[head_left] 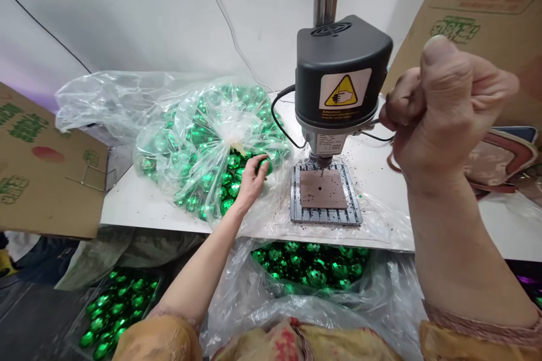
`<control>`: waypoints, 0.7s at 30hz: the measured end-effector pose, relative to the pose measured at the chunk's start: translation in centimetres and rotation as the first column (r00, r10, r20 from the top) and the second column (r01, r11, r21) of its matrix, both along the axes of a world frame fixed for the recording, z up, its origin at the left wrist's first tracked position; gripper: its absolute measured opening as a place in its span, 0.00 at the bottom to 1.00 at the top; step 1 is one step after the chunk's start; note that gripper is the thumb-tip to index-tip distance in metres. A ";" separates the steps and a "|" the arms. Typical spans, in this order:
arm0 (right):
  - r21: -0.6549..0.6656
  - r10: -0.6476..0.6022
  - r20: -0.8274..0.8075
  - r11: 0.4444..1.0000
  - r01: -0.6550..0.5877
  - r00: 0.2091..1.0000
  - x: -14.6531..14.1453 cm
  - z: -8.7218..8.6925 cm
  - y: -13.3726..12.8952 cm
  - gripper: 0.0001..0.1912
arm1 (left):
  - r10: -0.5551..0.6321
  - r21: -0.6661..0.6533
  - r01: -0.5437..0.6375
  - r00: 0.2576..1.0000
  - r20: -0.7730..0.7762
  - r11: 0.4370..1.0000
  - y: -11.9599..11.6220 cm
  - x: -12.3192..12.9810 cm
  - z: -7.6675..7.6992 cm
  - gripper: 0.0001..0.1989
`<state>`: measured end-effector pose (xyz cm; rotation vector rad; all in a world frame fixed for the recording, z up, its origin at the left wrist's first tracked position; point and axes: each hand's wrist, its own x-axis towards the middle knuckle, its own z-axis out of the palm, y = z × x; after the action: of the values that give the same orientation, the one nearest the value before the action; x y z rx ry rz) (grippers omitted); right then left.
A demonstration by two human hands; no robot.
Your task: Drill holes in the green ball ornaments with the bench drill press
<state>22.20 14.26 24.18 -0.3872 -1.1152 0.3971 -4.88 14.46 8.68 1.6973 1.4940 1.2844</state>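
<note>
My left hand [254, 179] is closed around a shiny green faceted ball [267, 164] at the right side of an opened clear plastic bag [169, 124]. Many similar balls lie in that bag. High on the right, my right hand [449, 96] is clenched beside the black bench drill press [339, 67], gripping its feed lever [376, 122], which mostly hides in the fist. Under the drill chuck [320, 161], a brown square board [315, 194] with a small dark hole rests on the slotted metal base [296, 215].
Below the table edge, a plastic-lined container holds more green balls [315, 271]; another batch [112, 304] sits at lower left. Cardboard boxes stand left [46, 175] and right [423, 17]. Dark shavings lie around the base. A bag with brown trim [508, 152] is at right.
</note>
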 end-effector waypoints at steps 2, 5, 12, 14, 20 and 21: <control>0.005 0.002 -0.007 1.000 -0.002 1.000 -0.1 0.0 -0.1 0.26 | 0.002 -0.081 0.034 0.912 0.411 0.996 -1.0 0.5 1.4 0.21; -0.002 -0.008 -0.010 1.000 0.008 1.000 -0.1 0.0 -0.2 0.26 | -0.022 -0.152 0.188 0.696 0.718 0.970 -2.8 1.8 3.7 0.25; -0.002 -0.004 -0.001 1.000 0.004 1.000 -0.1 -0.2 -0.5 0.27 | -0.045 -0.102 0.180 0.667 0.743 0.978 -6.3 4.0 6.4 0.24; 0.012 0.012 -0.010 1.000 -0.011 1.000 -0.1 -0.2 -0.5 0.27 | -0.067 -0.139 0.240 0.687 0.724 0.961 -6.7 4.6 6.0 0.24; 0.014 -0.009 -0.020 1.000 0.009 1.000 -0.1 0.0 -0.1 0.31 | -0.033 -0.314 0.415 0.645 0.763 0.854 -6.0 6.8 2.8 0.26; 0.020 -0.001 -0.021 1.000 0.001 1.000 -0.1 0.0 0.0 0.30 | -0.008 -0.322 0.402 0.636 0.772 0.857 -5.7 7.2 2.2 0.27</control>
<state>22.08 14.22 24.17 -0.3650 -1.0978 0.3879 2.32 8.79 10.89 0.7992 0.9328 1.1474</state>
